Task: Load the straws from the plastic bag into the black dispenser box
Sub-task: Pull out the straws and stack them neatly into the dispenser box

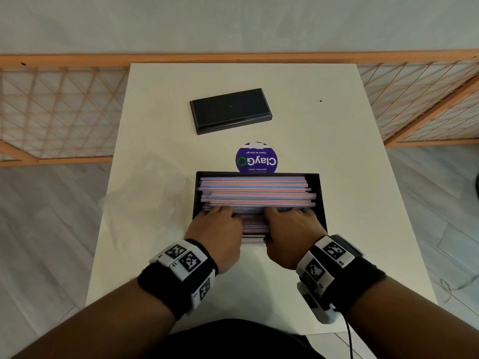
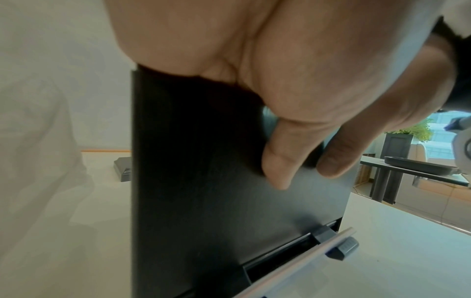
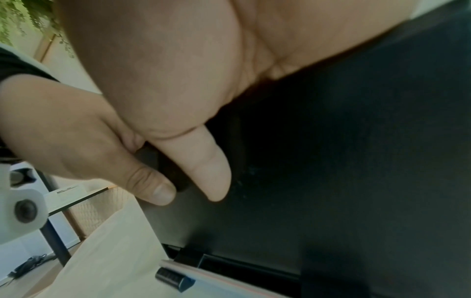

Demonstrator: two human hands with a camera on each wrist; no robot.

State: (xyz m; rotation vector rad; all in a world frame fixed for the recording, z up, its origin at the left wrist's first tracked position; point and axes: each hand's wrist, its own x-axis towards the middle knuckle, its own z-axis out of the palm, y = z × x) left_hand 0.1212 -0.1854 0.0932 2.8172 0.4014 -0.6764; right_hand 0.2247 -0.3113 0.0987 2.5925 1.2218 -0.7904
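The black dispenser box (image 1: 322,200) stands open at the table's middle, full of pink-and-blue striped straws (image 1: 256,190). My left hand (image 1: 219,218) and right hand (image 1: 289,218) reach over its near wall, fingers lying flat on the straws. Both thumbs rest on the front wall (image 2: 203,201). In the wrist views the left thumb (image 2: 275,161) and right thumb (image 3: 203,171) flank a dark knob (image 3: 163,167). One straw (image 2: 305,260) lies in the outlet cradle at the box's foot. The clear plastic bag (image 1: 145,193) lies flat to the left.
The box's black lid (image 1: 230,110) lies flat toward the far side of the white table (image 1: 337,151). A round purple sticker (image 1: 256,158) sits just behind the box. A wooden lattice screen (image 1: 51,112) stands beyond the table's far edge.
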